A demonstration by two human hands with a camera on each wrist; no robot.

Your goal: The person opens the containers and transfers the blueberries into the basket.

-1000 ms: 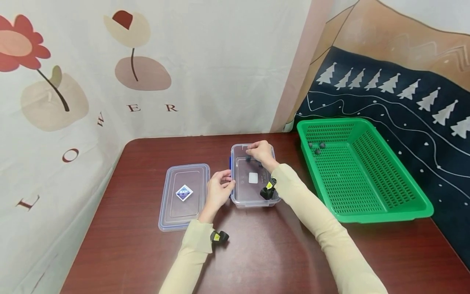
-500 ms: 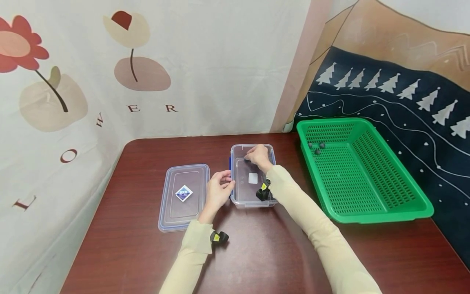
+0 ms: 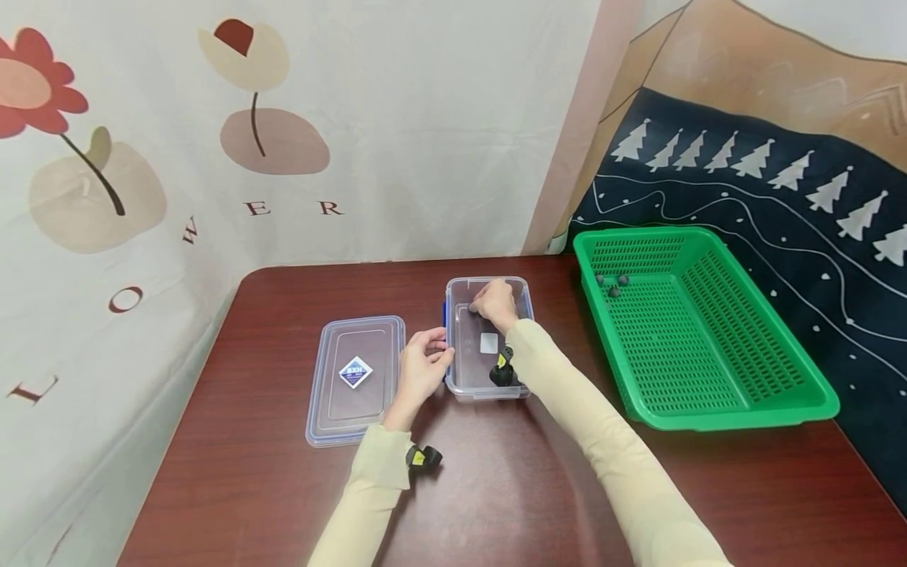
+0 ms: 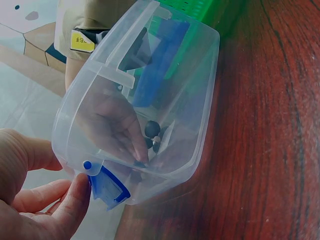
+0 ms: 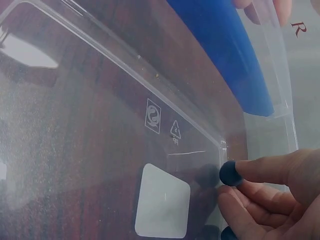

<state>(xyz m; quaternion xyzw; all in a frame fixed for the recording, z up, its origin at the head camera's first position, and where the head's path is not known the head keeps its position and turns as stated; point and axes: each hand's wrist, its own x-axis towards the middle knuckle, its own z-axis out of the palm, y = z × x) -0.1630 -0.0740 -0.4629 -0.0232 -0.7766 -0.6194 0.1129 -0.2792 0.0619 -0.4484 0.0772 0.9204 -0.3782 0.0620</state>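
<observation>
A clear plastic box (image 3: 468, 370) with blue side latches stands on the table. My right hand (image 3: 494, 305) reaches down inside it near the far end. Thumb and finger pinch a blueberry-like dark blue ball (image 5: 230, 173) close to the box floor. Under those fingers another ball (image 5: 228, 233) is partly hidden. Through the wall, the left wrist view shows more dark balls (image 4: 152, 129) beside the hand. My left hand (image 3: 423, 362) stays outside, its relaxed fingertips touching the left wall by the blue latch (image 4: 107, 187).
Left of the box lies its clear lid (image 3: 354, 413) with a blue diamond label. A green slotted basket (image 3: 730, 421) sits at the right, with 3 small dark balls (image 3: 614, 291) in its far left corner. A printed cloth (image 3: 425, 157) hangs behind the table.
My right hand has moved slightly left and lower into the box, and its fingers have closed on a ball. My left hand keeps its place at the wall.
</observation>
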